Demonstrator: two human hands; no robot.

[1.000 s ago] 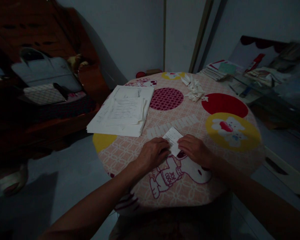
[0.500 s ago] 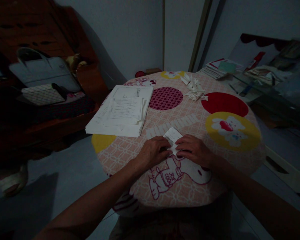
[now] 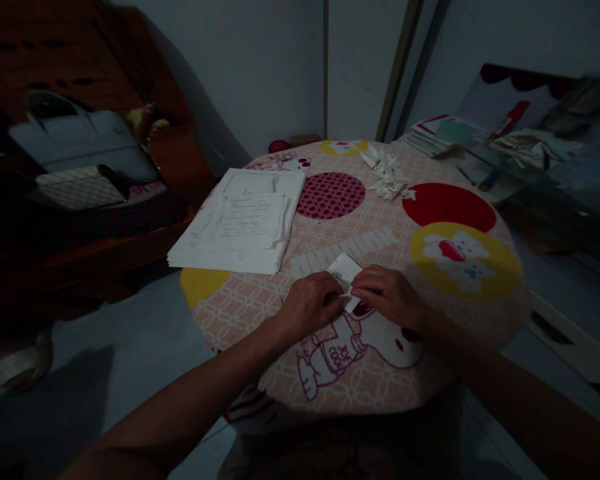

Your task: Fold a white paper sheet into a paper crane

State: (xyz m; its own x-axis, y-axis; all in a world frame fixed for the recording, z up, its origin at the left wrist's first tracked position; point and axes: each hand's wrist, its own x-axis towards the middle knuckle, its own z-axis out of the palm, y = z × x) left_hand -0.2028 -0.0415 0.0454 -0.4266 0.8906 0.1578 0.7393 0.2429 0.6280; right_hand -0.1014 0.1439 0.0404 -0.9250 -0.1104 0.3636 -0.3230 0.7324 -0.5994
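A small white piece of paper (image 3: 345, 267) with faint writing lies between my two hands near the front of the round table. My left hand (image 3: 314, 300) grips its left side, thumb and fingers closed together. From the other side my right hand (image 3: 387, 292) pinches the paper, its fingertips almost meeting those of the left. Part of the paper is hidden under the fingers. Just beyond it lies a row of pale paper strips (image 3: 375, 241), hard to tell apart from the cloth in the dim light.
A patterned cloth (image 3: 325, 233) covers the table. A stack of written papers (image 3: 195, 241) lies at its left, and folded white paper pieces (image 3: 387, 175) are heaped at the back. A light handbag (image 3: 85, 143) sits on the wooden seat; a glass-topped stand (image 3: 520, 173) is at right.
My right thumb has shifted up and inward over the paper, baring its lower corner. Both hands stay at the same spot, and the view has moved slightly.
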